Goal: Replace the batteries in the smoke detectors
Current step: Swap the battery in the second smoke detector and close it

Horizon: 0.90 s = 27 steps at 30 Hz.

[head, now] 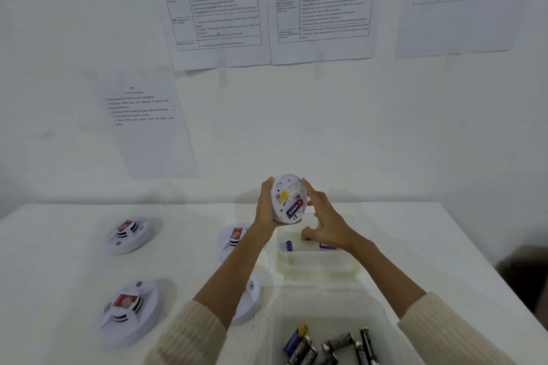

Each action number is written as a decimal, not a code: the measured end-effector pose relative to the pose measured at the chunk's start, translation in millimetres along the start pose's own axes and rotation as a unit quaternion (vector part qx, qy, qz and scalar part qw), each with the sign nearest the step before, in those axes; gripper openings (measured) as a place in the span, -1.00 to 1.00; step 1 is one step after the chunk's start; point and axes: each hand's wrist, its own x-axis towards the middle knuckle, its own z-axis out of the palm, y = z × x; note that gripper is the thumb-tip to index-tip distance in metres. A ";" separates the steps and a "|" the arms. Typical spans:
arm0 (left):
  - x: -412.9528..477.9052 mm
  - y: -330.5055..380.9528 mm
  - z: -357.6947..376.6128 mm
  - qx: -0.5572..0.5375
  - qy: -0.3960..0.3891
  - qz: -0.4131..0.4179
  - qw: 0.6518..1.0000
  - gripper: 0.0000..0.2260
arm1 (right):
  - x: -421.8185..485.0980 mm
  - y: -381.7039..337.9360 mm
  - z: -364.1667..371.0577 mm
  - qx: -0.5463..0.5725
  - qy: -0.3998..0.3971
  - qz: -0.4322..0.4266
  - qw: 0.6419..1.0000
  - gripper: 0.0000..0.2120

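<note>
White detector [287, 197] | left hand [264, 210] clamped round it | right hand [324, 224] spread, touching rim

The head camera looks forward and down, close over the table [44, 264], toward the wall [326, 127].

A white table [59, 275] stands against a white wall [355, 127]. Three printed sheets [213, 9] hang high on it, a fourth sheet [148, 124] lower left. Something dark [525, 272], too blurred to name, sits past the table's right edge.
</note>
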 end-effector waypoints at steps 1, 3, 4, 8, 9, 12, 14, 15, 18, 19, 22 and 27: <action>-1.6 1.1 0.0 -0.040 0.000 0.011 0.999 -0.55 | 0.8 -2.2 1.7 0.036 0.026 0.015 0.999 -0.16; -5.9 2.9 0.3 -0.115 0.002 0.031 0.993 -0.57 | 4.9 -9.3 5.7 0.105 0.107 0.063 0.987 -0.40; -6.6 2.9 1.5 -0.136 0.008 0.040 0.990 -0.58 | 7.5 -15.2 6.5 0.147 0.139 0.099 0.974 -0.50; -5.9 -0.9 13.1 -0.130 0.032 0.088 0.987 -0.60 | 15.1 -38.3 3.9 0.371 0.089 0.216 0.899 -0.61; -5.9 -3.0 14.9 -0.121 0.034 0.098 0.987 -0.60 | 16.2 -40.2 3.2 0.416 0.070 0.217 0.880 -0.62; -4.6 -3.5 10.0 -0.119 0.015 0.097 0.988 -0.59 | 19.2 -38.6 -2.0 0.490 0.063 0.197 0.847 -0.67; -5.3 3.7 6.2 -0.104 -0.005 0.080 0.991 -0.55 | 19.5 -36.1 -9.9 0.478 0.061 0.184 0.857 -0.72; -4.6 7.7 3.5 -0.085 -0.007 0.072 0.994 -0.52 | 19.6 -34.2 -14.7 0.450 0.063 0.173 0.874 -0.74; -3.4 19.7 -1.0 -0.017 0.012 0.061 0.998 -0.49 | 21.2 -27.6 -27.8 0.329 0.065 0.127 0.933 -0.70; -2.3 22.2 -2.3 0.011 0.017 0.048 0.999 -0.49 | 22.7 -26.0 -31.1 0.283 0.063 0.108 0.951 -0.68; -7.0 24.8 -0.9 0.049 -0.004 -0.018 0.999 -0.45 | 26.9 -28.6 -36.8 0.131 0.022 0.041 0.990 -0.64; -16.3 11.9 8.1 0.022 -0.057 -0.134 0.989 -0.48 | 31.7 -38.2 -28.7 0.045 0.030 0.016 0.998 -0.63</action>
